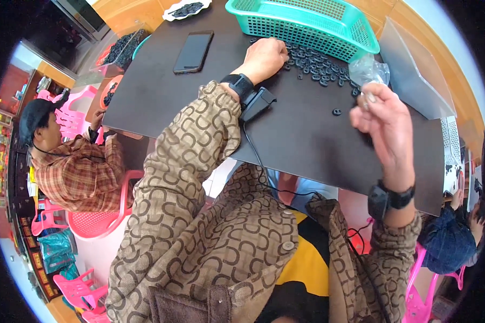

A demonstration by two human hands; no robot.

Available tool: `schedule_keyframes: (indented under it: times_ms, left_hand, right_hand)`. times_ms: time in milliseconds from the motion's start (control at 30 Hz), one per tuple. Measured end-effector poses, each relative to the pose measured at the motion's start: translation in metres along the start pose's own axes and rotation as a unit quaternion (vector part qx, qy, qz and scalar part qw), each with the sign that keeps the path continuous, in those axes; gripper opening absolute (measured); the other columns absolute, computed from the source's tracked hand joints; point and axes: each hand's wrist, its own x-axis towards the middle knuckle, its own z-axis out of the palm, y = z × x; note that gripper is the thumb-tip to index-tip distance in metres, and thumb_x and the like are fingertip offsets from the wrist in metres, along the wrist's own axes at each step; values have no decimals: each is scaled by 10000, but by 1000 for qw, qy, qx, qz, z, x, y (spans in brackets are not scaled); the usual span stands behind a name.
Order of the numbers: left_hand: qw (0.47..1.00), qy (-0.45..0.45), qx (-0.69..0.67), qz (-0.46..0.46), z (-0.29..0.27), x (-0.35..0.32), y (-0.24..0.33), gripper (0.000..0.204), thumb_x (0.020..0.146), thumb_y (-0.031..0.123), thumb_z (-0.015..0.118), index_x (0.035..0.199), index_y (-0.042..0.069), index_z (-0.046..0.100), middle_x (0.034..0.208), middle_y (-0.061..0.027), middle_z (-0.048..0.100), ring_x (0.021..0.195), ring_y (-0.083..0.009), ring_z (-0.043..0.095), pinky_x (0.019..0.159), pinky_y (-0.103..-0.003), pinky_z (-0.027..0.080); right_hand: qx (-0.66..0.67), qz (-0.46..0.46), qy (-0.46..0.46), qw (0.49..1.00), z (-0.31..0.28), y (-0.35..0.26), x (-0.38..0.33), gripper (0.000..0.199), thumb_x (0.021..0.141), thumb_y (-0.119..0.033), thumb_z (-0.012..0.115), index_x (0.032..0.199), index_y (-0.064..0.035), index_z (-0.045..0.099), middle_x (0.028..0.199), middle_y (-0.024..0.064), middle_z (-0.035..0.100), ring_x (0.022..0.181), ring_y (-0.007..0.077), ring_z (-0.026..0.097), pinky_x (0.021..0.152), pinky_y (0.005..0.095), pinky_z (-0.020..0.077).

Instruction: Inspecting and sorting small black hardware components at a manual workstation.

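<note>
My left hand [262, 60] is low over the table, its fingers curled together at the left edge of a spread of small black oval pieces with holes [318, 67]. Whatever its fingertips hold, if anything, is hidden. Raised over the table's right part, my right hand [387, 121] has thumb and forefinger pinched together, and what is between them is too small to make out. Just beyond these fingertips is a crumpled clear plastic bag [369, 71]; I cannot tell whether they touch it. One loose black piece [337, 112] lies apart, left of my right hand.
A green plastic basket [307, 27] stands behind the pieces, a clear plastic bin [415, 70] to its right. On the dark table [161, 102] lie a phone [194, 51] and a white dish [186, 9] of black pieces. A cable hangs from my left wrist. Other people sit left and right.
</note>
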Motion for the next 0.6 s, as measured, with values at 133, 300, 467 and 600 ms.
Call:
schedule_keyframes:
  times_ms: [133,300,467,600]
  left_hand:
    - [999,30,18,-2,0,4,-2,253,1043,265,879,1200,90,970,1158,-190,930,1149,-440,871,1055,-557,673]
    - [1000,-16,11,-5,2,7,-1,260,983,215,926,1206,90,966,1174,-178,929,1160,-417,876,1042,-549,673]
    - [999,-35,38,1,-8,22,11,215,1006,218,925,1152,62,944,1112,-161,895,1106,-402,863,1010,-536,664]
    - [983,24,-127,132,-17,14,53,179,1024,130,965,1141,9,905,1059,-116,812,969,-275,844,894,-415,669]
  right_hand:
    - [44,4,-35,998,30,19,59,228,1262,-113,706,1452,10,737,1082,71,744,875,262,796,750,348,599]
    - [64,22,-17,998,20,56,115,209,1260,-66,688,1442,18,744,1067,75,762,877,270,840,724,312,633]
    - [62,36,-19,997,4,74,131,205,1249,-48,698,1434,26,745,1050,90,769,853,269,837,691,309,626]
    - [61,19,4,998,-2,66,139,207,1247,-42,701,1437,27,745,1064,99,782,857,268,835,705,317,633]
